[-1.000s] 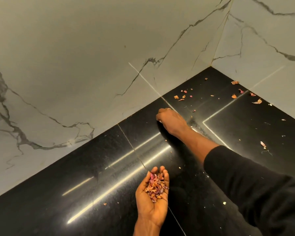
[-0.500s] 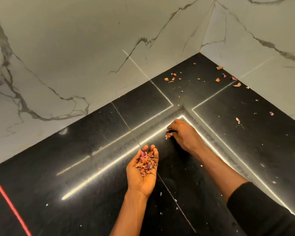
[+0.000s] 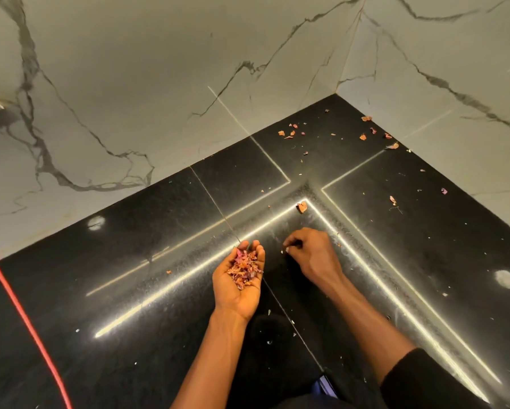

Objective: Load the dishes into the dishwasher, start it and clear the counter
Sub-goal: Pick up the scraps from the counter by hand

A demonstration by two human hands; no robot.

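Note:
My left hand [image 3: 238,286] is cupped palm up over the black counter [image 3: 129,290], holding a heap of pink and orange onion peel scraps [image 3: 243,268]. Just to its right, my right hand [image 3: 309,253] hovers palm down with fingertips pinched together; whether a scrap sits between them I cannot tell. One larger scrap [image 3: 302,206] lies beyond my right hand. Loose scraps [image 3: 289,133] are scattered in the far corner, and others [image 3: 393,146] lie along the right wall.
White marble walls [image 3: 159,84] meet at the back corner and bound the counter on two sides. A red cord [image 3: 26,320] runs across the counter's left part. Small white crumbs [image 3: 270,312] dot the near surface.
My right hand pulled back from the far corner toward my cupped left hand. A larger scrap now lies on the counter beyond it. The view shifted back.

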